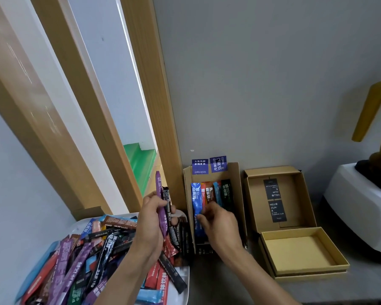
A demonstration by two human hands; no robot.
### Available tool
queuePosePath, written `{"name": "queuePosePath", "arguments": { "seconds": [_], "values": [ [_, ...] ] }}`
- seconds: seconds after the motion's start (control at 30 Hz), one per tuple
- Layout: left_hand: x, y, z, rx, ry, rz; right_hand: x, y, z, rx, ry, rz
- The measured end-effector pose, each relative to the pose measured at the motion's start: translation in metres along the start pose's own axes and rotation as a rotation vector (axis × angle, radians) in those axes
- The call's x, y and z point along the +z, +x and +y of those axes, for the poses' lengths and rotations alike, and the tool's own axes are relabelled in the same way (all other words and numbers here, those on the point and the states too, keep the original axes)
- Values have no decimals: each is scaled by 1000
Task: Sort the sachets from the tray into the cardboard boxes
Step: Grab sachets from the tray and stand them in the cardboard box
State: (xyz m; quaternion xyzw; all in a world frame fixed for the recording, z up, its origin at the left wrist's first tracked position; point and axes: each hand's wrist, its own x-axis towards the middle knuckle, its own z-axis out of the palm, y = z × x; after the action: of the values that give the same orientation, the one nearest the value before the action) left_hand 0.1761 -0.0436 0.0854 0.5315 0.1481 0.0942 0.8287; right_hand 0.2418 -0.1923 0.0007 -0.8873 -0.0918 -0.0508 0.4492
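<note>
A white tray [185,280] at the lower left is heaped with several stick sachets in purple, black, red and blue. My left hand [151,219] hovers over the tray's far side, gripping a purple sachet [161,208] and a black sachet [169,211] upright. My right hand [218,225] reaches into a narrow cardboard box [237,190] where several sachets stand in a row. Its fingers pinch the lower end of a blue sachet [196,199] at the box's left side. A second cardboard box [279,199] lies open to the right with two black cards inside.
A shallow yellow-lined box lid [301,254] lies in front of the second box. A white appliance [361,208] with a gold-coloured handle [370,111] stands at the far right. A wooden frame [154,106] and a grey wall rise behind the boxes.
</note>
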Motion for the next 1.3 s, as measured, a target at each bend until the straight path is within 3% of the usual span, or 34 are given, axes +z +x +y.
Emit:
{"name": "queuePosePath", "arguments": {
  "seconds": [0.2,0.3,0.37,0.47,0.57,0.83,1.0,1.13,1.3],
  "values": [
    [2,-6,3,-16,-7,12,-4,6,-6,-168,-181,23],
    [1,-8,4,-1,-11,-6,-22,-11,-22,-178,57,55],
    [2,-10,5,13,-6,-14,-35,-26,-32,-135,279,-51],
    [5,-9,4,17,-29,-51,-45,-38,-35,-79,400,-259],
    [12,-9,4,31,-78,-121,-51,-38,-30,-19,573,-352],
    [24,-7,4,139,64,-176,-55,-40,-8,-25,629,-142],
    [23,-4,0,450,621,-42,-51,-45,-1,-146,398,-53],
    [26,-2,0,508,646,18,-44,-44,0,-305,-63,83],
    [32,-3,7,478,647,50,-36,-35,-7,-178,-258,101]
  ]
}}
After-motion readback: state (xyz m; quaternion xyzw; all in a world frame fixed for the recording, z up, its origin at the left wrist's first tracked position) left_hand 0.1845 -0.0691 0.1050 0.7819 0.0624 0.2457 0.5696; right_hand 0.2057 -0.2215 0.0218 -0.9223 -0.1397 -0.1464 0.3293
